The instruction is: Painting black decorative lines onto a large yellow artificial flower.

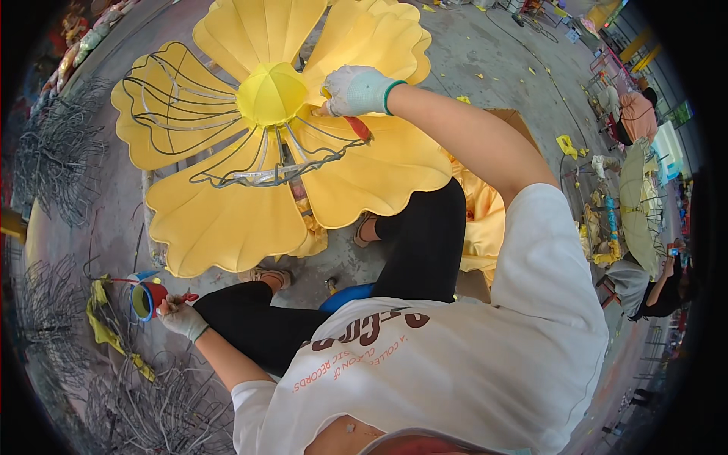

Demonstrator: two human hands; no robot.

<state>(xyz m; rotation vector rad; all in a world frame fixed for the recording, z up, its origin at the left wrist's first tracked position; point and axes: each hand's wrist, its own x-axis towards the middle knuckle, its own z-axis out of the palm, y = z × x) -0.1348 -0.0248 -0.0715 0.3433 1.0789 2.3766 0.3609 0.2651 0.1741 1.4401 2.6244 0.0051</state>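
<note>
A large yellow fabric flower point(227, 205) fills the upper middle, with wide scalloped petals and a rounded, brighter yellow centre point(271, 94). Bent dark wire frames point(265, 178) curve over its left and lower petals. My right hand point(358, 89), in a pale glove with a green cuff, reaches over the flower just right of that centre. Its fingers are closed; a red tool end point(359, 129) shows below them, its kind unclear. At lower left, my gloved left hand point(182, 317) grips a small red pot point(147, 300) with a blue rim, held away from the flower.
Bundles of grey wire point(57, 152) lie along the left, with more wire point(152, 402) at lower left beside yellow scraps point(110, 326). Glossy yellow cloth point(481, 216) fills a cardboard box point(516, 125) beside my right leg. Other people point(633, 114) sit at the far right.
</note>
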